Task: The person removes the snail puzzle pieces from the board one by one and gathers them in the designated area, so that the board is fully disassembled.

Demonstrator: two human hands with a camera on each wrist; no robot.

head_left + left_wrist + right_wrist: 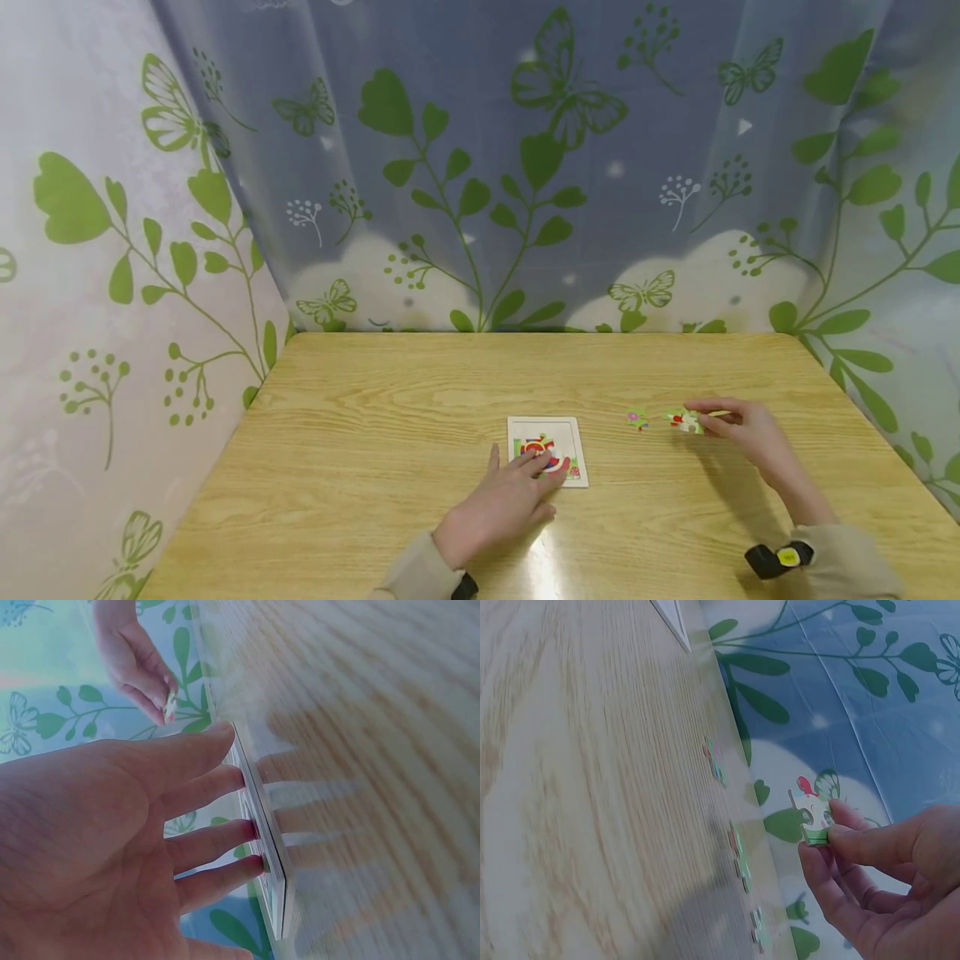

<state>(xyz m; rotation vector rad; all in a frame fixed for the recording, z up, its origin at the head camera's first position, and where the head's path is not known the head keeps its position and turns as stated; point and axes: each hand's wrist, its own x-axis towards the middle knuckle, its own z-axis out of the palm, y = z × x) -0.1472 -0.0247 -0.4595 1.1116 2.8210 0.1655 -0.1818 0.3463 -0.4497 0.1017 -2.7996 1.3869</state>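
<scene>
A white-bordered puzzle tray (pixel 578 442) lies on the table, with colourful joined pieces (pixel 537 447) in part of it. My left hand (pixel 501 507) reaches over its near side with fingers spread and fairly straight; in the left wrist view the fingertips (pixel 251 829) touch the tray's face. Some of the picture is hidden under those fingers. To the right, my right hand (pixel 752 435) pinches a jigsaw piece (pixel 811 816) between thumb and fingers, held above the table. The piece is white and green with a red knob.
Loose jigsaw pieces lie in a row right of the tray: one with pink and green (pixel 715 761), another (pixel 739 856) and a green one (pixel 758 928). The wooden table (pixel 360 400) meets a leaf-and-butterfly curtain (pixel 480 167) at its back and sides.
</scene>
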